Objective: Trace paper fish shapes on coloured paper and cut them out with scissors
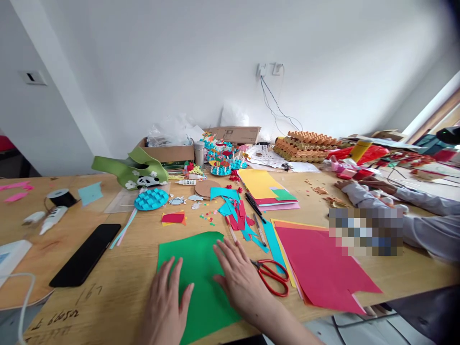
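My left hand (166, 303) lies flat with its fingers spread on the lower left part of a sheet of green paper (203, 282). My right hand (239, 280) presses on the sheet's right edge, fingers apart. Red-handled scissors (272, 277) lie open just right of my right hand, not touching it. Beyond them is a stack of red and orange paper (319, 268). Cut strips of turquoise and red paper (233, 215) are scattered above the green sheet. Neither hand grips anything.
A black phone (85, 255) and a white glue bottle (53, 219) lie to the left on the wooden table (118, 292). Paper crafts, a cardboard box (168, 153) and egg cartons (305, 147) stand at the back. A co-worker's sleeved arms (427, 230) reach in from the right.
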The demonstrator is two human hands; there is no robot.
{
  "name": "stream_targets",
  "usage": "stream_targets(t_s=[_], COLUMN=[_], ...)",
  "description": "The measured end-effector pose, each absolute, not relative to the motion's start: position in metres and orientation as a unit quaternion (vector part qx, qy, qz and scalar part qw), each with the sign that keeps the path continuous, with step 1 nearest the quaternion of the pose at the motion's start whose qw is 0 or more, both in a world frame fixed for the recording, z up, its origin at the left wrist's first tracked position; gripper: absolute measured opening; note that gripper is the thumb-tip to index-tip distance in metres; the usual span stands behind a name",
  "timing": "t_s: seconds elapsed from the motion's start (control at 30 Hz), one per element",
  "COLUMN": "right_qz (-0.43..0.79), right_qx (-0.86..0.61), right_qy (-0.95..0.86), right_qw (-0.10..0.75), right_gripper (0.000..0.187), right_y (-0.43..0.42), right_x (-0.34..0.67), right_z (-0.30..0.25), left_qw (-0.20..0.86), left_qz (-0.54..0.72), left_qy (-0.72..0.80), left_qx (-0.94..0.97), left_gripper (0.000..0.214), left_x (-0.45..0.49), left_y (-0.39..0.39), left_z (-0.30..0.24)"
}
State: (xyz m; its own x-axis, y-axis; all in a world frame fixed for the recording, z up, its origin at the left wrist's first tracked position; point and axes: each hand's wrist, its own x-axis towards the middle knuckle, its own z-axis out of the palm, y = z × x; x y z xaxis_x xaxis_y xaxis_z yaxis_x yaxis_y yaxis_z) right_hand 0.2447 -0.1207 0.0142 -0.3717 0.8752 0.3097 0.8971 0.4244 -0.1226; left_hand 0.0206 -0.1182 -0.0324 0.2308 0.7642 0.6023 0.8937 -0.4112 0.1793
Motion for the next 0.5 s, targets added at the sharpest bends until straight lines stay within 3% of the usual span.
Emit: stream_targets(t_s=[0.23,0.5], right_qz=[0.062,0.099], right_qx=[-0.532,-0.552], right_qy=[-0.838,-0.825], right_qw=[0.103,0.073], right_gripper=[0.072,0.077], right_y=[-0.071,-0.051], right_x=[0.227,0.233], right_z=[0.003,0.002], left_qw=[0.181,0.141], left_qz=[-0.246,-0.198], left_qy=[-0.509,-0.528], left_qx=[-0.804,-0.814], left_gripper=[0.054,0.054], left_x=[0.018,0.023], left_y=[-0.116,-0.097], left_z=[-0.067,-0.059])
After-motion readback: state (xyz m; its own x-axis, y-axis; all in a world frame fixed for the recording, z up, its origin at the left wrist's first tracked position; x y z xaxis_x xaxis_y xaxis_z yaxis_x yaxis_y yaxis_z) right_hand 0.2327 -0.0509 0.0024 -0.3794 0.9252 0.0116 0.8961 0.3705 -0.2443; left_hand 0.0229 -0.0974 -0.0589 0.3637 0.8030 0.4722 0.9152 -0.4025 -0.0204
